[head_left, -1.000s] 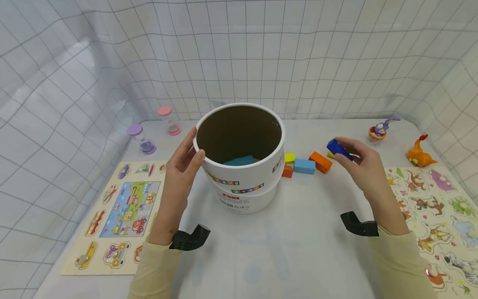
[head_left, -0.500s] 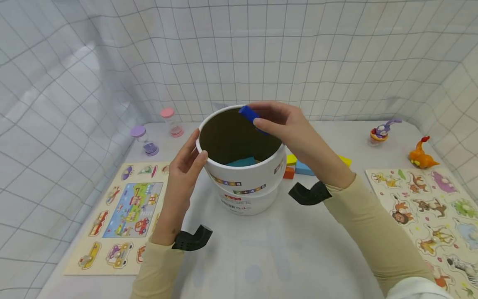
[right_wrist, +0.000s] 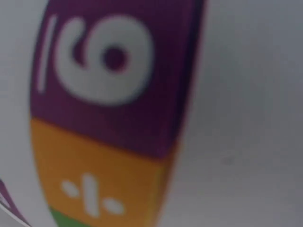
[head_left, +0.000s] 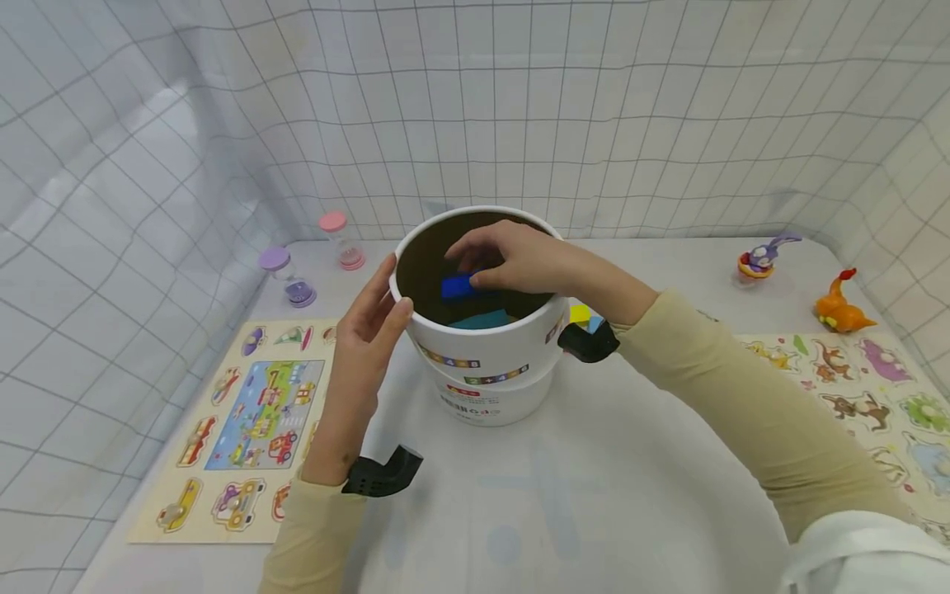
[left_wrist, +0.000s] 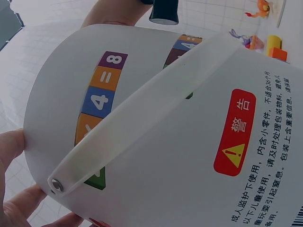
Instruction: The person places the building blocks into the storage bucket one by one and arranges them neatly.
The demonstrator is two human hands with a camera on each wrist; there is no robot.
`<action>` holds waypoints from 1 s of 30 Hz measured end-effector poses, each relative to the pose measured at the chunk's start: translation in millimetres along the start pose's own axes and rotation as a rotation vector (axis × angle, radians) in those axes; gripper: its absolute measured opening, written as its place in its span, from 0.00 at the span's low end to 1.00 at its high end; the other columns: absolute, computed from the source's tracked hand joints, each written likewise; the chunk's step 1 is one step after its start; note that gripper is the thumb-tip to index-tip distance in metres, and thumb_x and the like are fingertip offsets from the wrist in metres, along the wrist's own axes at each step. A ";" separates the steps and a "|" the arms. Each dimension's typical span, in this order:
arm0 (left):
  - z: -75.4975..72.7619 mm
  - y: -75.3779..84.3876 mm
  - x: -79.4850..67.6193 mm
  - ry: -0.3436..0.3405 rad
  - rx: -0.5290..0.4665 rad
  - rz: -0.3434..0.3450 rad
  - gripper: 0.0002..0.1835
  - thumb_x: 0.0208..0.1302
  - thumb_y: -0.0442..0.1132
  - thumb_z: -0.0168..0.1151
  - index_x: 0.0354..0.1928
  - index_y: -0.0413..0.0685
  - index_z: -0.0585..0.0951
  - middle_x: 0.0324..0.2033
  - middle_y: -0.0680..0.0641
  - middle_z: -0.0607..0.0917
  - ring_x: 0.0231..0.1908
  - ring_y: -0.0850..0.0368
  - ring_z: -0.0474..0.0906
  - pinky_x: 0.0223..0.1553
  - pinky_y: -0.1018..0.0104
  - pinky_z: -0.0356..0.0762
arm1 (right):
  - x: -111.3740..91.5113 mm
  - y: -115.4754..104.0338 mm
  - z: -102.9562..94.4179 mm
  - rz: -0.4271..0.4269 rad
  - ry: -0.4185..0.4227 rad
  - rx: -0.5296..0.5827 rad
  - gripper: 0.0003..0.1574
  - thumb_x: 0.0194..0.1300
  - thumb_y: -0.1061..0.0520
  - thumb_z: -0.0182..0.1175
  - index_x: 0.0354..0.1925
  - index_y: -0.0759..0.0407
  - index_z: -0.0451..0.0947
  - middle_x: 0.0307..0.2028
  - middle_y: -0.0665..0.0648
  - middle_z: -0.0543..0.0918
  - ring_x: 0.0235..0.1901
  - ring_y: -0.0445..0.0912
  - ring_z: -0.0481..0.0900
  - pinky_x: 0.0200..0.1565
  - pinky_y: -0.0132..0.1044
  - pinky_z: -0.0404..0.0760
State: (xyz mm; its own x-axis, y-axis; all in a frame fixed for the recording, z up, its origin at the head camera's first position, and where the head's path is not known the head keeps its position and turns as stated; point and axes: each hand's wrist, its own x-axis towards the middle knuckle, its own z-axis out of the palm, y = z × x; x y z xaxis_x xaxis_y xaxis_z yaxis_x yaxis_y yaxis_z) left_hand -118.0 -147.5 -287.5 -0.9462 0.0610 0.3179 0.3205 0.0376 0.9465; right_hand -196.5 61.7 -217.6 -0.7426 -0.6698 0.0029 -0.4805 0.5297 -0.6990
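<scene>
A white bucket [head_left: 486,404] with printed number strips stands upright on the table. My left hand [head_left: 359,346] holds its left side, thumb and fingers spread along the rim. The left wrist view shows those fingers [left_wrist: 23,203] against the wall, near the end of the pale handle [left_wrist: 142,111]. My right hand [head_left: 519,260] reaches over the right rim into the bucket. It pinches a dark blue block [head_left: 458,287] between thumb and fingers, above a teal block [head_left: 481,320] inside. The bucket's deeper contents are hidden. Printed bucket wall [right_wrist: 236,118] fills the right wrist view.
Yellow [head_left: 580,314] and light blue blocks lie right of the bucket, partly covered by my right arm. Wooden puzzle boards [head_left: 312,412] lie on both sides. Two sand timers [head_left: 297,289] stand back left; a rabbit toy [head_left: 757,260] and an orange toy [head_left: 842,309] stand back right.
My right hand has carried the dark blue block from the table's right side, over the rim and down into the bucket. The left hand keeps its hold.
</scene>
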 end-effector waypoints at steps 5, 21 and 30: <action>1.5 0.2 -0.4 0.004 -0.010 0.007 0.28 0.63 0.41 0.53 0.65 0.59 0.61 0.64 0.55 0.61 0.62 0.56 0.58 0.58 0.60 0.62 | -8.0 3.6 1.0 -0.110 0.170 0.093 0.19 0.61 0.60 0.55 0.52 0.53 0.72 0.42 0.48 0.78 0.44 0.38 0.73 0.49 0.32 0.72; 5.9 -0.4 2.1 -0.025 -0.053 0.018 0.28 0.62 0.39 0.52 0.65 0.58 0.61 0.64 0.55 0.61 0.63 0.53 0.57 0.58 0.63 0.63 | -108.8 215.5 14.7 0.365 0.955 0.432 0.23 0.58 0.43 0.55 0.52 0.46 0.72 0.50 0.50 0.76 0.50 0.43 0.70 0.53 0.30 0.70; 5.5 0.3 2.1 -0.012 -0.031 0.015 0.28 0.62 0.40 0.53 0.64 0.58 0.61 0.63 0.55 0.62 0.63 0.53 0.57 0.58 0.62 0.63 | -149.7 231.3 26.2 0.693 0.603 0.149 0.31 0.64 0.53 0.51 0.63 0.58 0.59 0.61 0.67 0.60 0.58 0.62 0.56 0.57 0.59 0.57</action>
State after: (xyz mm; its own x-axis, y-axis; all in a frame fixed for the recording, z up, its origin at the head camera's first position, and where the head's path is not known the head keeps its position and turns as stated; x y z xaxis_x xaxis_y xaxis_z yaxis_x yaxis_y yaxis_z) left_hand -119.6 -141.9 -286.8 -0.9407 0.0737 0.3311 0.3324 0.0056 0.9431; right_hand -184.2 270.9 -398.4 -0.9782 0.1774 -0.1076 0.1951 0.6097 -0.7682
